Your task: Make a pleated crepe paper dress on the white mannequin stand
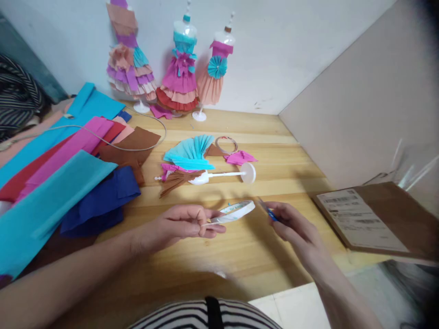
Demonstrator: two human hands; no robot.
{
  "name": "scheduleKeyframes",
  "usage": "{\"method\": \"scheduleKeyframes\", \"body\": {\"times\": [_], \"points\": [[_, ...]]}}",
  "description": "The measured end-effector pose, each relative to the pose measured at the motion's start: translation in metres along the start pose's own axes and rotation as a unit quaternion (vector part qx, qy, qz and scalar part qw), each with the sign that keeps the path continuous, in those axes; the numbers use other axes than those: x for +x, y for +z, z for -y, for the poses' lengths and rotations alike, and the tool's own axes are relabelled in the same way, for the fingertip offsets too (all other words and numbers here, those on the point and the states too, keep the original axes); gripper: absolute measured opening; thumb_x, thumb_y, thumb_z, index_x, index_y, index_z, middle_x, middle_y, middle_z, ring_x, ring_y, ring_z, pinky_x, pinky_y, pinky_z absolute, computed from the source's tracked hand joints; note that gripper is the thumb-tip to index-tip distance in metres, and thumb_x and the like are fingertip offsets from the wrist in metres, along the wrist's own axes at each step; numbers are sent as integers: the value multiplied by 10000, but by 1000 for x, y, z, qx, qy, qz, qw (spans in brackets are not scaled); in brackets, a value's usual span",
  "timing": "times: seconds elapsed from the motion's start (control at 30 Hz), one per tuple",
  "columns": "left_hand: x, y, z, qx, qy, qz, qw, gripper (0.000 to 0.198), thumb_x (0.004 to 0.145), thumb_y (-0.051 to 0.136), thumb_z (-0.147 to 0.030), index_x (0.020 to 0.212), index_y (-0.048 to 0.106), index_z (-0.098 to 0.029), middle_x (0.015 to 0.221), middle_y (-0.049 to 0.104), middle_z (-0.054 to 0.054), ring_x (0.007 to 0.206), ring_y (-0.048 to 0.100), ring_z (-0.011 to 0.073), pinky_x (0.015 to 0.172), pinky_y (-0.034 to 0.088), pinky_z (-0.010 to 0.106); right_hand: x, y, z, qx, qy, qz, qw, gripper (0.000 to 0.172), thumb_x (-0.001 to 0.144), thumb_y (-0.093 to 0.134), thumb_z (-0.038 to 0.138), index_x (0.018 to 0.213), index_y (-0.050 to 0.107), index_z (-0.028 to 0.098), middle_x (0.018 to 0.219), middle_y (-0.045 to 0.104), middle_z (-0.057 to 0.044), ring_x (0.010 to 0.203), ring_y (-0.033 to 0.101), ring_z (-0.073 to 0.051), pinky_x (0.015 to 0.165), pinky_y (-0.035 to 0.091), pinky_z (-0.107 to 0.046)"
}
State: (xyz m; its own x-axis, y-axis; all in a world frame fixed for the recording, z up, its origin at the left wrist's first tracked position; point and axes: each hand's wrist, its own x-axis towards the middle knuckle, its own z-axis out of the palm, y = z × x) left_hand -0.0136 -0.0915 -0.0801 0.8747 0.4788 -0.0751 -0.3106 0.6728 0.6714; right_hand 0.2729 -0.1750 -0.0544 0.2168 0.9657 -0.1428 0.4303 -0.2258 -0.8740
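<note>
My left hand (187, 221) is closed on a roll of white tape (236, 213), pinching a strip of it between thumb and forefinger while the ring sticks out to the right. To the right of the roll, my right hand (297, 226) grips a blue-handled cutting tool (271, 214). Its thin grey tip points up and left, near the roll but apart from it. The fingers hide most of the handle. Beyond both hands, a small white doll stand (228, 174) lies on its side, with brown pleated crepe paper (180, 179) and pink paper on its body.
Pleated light-blue paper (190, 153), a pink piece (241, 157) and another ring-shaped roll (227, 144) lie beyond the stand. Crepe sheets (68, 187) and a cable (130, 149) spread left. Three dressed figures (180, 77) stand by the wall. A cardboard box (380, 221) lies right.
</note>
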Motion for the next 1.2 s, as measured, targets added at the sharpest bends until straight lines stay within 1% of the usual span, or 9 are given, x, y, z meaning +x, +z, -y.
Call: {"method": "scheduleKeyframes", "body": {"times": [0.07, 0.17, 0.27, 0.37, 0.6, 0.77, 0.93, 1.03, 1.2], "points": [[2, 0, 1, 6, 3, -7, 1000, 73, 793, 662, -153, 748, 613, -125, 1329, 549, 128, 1221, 540, 320, 1055, 370, 468, -21, 2, 10, 171, 82, 35, 981, 393, 786, 616, 459, 1064, 647, 182, 648, 524, 0, 555, 442, -113, 504, 313, -237], [3, 3, 1, 22, 7, -27, 999, 102, 788, 667, -122, 713, 598, -129, 1279, 592, 89, 1216, 548, 300, 1086, 337, 457, -44, 23, 26, 330, 193, 166, 909, 428, 752, 665, 523, 934, 689, 136, 596, 454, 15, 490, 339, -57, 472, 216, -214], [3, 6, 0, 41, 11, -31, 999, 100, 803, 658, -119, 719, 604, -133, 1248, 616, 74, 1220, 548, 272, 1096, 328, 433, -47, 50, 33, 413, 227, 241, 849, 362, 788, 656, 484, 890, 693, 139, 606, 429, 27, 461, 305, -29, 441, 180, -191], [2, 5, 0, 45, 20, -8, 999, 76, 825, 640, -138, 750, 625, -141, 1270, 607, 80, 1256, 513, 262, 1094, 330, 422, -39, 65, 35, 460, 233, 265, 815, 320, 806, 654, 448, 908, 685, 146, 623, 441, 30, 441, 304, -19, 412, 166, -173], [2, -2, 5, 58, 35, 9, 998, 75, 859, 595, -162, 806, 647, -150, 1398, 501, 101, 1296, 462, 275, 1090, 319, 454, -31, 69, 44, 492, 264, 289, 778, 291, 790, 686, 409, 892, 691, 136, 614, 473, 30, 414, 326, -7, 381, 178, -154], [1, -3, 6, 76, 37, 7, 996, 84, 849, 618, -200, 797, 647, -142, 1303, 565, 119, 1332, 408, 282, 1093, 308, 451, -31, 73, 39, 497, 270, 282, 775, 268, 798, 681, 393, 884, 686, 139, 615, 487, 29, 406, 347, -10, 371, 196, -155], [3, -5, 8, 60, 51, 10, 997, 72, 854, 602, -171, 803, 646, -147, 1398, 494, 106, 1341, 398, 282, 1103, 294, 453, -31, 74, 36, 496, 265, 278, 779, 271, 792, 688, 399, 888, 674, 145, 611, 499, 30, 401, 363, -13, 374, 198, -156], [3, -6, 8, 72, 33, 29, 996, 89, 857, 602, -212, 811, 639, -145, 1414, 467, 106, 1339, 396, 291, 1102, 292, 455, -31, 74, 37, 502, 263, 279, 775, 269, 797, 684, 399, 888, 666, 146, 613, 495, 32, 403, 351, -11, 372, 195, -153], [2, -7, 7, 113, 26, 45, 992, 112, 877, 568, -239, 808, 609, -161, 1106, 613, 84, 1336, 382, 251, 1101, 286, 424, -30, 75, 36, 532, 267, 298, 746, 256, 808, 675, 382, 890, 659, 140, 616, 474, 38, 403, 306, -3, 361, 181, -139]]}}
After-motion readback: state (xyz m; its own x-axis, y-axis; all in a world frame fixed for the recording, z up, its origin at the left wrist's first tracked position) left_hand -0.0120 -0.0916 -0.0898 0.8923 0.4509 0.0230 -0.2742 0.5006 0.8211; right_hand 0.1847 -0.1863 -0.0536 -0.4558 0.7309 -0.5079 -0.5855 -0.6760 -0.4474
